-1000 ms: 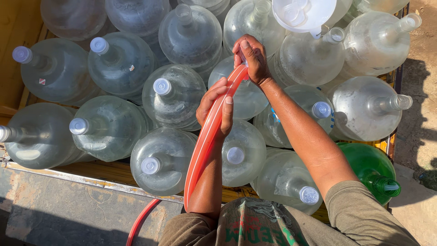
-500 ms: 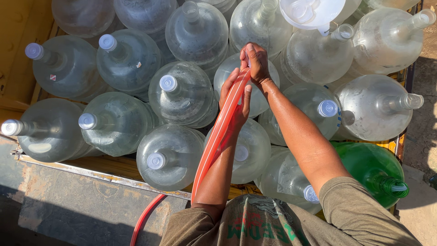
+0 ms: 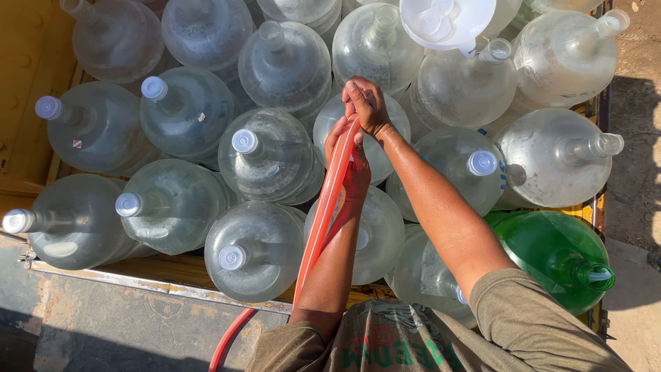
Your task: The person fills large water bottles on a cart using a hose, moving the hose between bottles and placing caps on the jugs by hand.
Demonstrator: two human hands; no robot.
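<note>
The hose is gripped by both hands above the clear jugs: the right hand closed at its upper end, the left hand just below. Since a second ago, both hands have shifted slightly; the hose end is probably hidden. A funnel lies beyond the hose.

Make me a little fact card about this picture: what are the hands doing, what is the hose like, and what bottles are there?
left hand: fingers around the orange hose
right hand: pinches the hose's top end
hose: flat, runs down past the person's body
clear bottles: many big ones, packed close, some with pale caps
green bottle: one, at the lower right
funnel: white, sits on top of the bottles
</note>
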